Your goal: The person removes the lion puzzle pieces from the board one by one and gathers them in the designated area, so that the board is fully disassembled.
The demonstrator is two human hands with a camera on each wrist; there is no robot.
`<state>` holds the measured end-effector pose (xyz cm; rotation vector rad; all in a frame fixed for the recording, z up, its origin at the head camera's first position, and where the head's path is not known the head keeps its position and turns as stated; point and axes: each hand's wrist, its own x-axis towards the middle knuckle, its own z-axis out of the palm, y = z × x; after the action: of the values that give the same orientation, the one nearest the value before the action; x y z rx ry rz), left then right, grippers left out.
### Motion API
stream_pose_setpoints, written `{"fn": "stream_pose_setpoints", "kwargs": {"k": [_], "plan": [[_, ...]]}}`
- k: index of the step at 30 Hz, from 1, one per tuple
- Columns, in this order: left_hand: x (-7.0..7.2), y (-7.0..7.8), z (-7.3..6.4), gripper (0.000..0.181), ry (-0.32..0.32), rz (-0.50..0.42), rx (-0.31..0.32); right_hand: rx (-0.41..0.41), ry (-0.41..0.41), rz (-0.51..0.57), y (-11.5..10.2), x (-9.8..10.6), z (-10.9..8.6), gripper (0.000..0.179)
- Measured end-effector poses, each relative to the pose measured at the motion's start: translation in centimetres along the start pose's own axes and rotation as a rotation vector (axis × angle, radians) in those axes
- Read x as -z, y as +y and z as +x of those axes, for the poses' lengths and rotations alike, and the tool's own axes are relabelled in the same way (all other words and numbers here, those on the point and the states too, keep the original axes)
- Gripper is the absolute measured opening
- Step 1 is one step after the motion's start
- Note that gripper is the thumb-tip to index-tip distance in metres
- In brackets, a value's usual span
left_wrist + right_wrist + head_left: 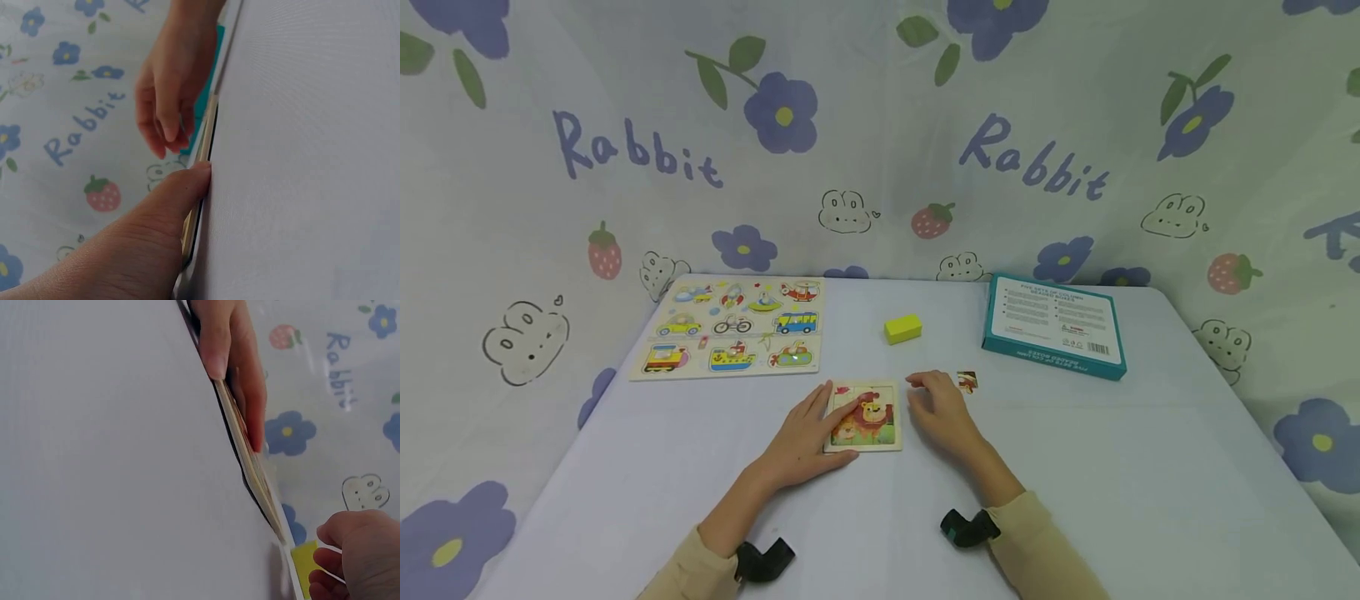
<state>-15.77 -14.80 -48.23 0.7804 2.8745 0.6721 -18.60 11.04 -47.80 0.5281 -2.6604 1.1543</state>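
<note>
A small square wooden jigsaw puzzle [883,425] with a lion picture lies on the table in front of the person. The left hand [801,442] rests at its left side, index finger stretched over the picture and thumb along the near edge. In the left wrist view that thumb [181,187] touches the puzzle's pale edge. Just right of the puzzle hovers the right hand [942,412], fingers loosely bent, with nothing in them. Beyond its knuckles lies a loose puzzle piece [967,382] in brown, orange and white.
Farther back stands a yellow block [902,328]. A vehicle peg puzzle board [730,328] lies at the back left, and a teal box [1054,327] at the back right. Behind the white table [1075,483] hangs a printed cloth [865,100].
</note>
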Motion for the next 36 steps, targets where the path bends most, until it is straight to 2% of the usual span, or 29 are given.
{"fn": "stream_pose_setpoints", "kwargs": {"k": [11, 16, 21, 26, 32, 36], "plan": [[0.0, 0.1, 0.0, 0.081, 0.019, 0.024, -0.005, 0.122, -0.102, -0.010, -1.5, -2.3, -0.3, 0.027], [0.1, 0.1, 0.0, 0.089, 0.032, 0.056, -0.013, 0.153, -0.140, -0.098, -1.6, -2.7, -0.2, 0.029], [0.1, 0.2, 0.1, 0.092, 0.031, 0.053, -0.014, 0.187, -0.115, -0.205, -1.8, -2.9, -0.1, 0.033], [0.0, 0.1, 0.1, 0.096, 0.034, 0.060, -0.008, 0.209, -0.063, -0.261, -1.9, -3.2, -0.2, 0.035], [0.1, 0.0, 0.2, 0.100, 0.021, 0.076, 0.000, 0.208, -0.042, -0.258, -1.7, -3.4, -0.1, 0.031], [0.0, 0.0, 0.2, 0.100, 0.017, 0.086, -0.005, 0.136, -0.045, -0.192, -2.0, -3.6, 0.1, 0.030]]}}
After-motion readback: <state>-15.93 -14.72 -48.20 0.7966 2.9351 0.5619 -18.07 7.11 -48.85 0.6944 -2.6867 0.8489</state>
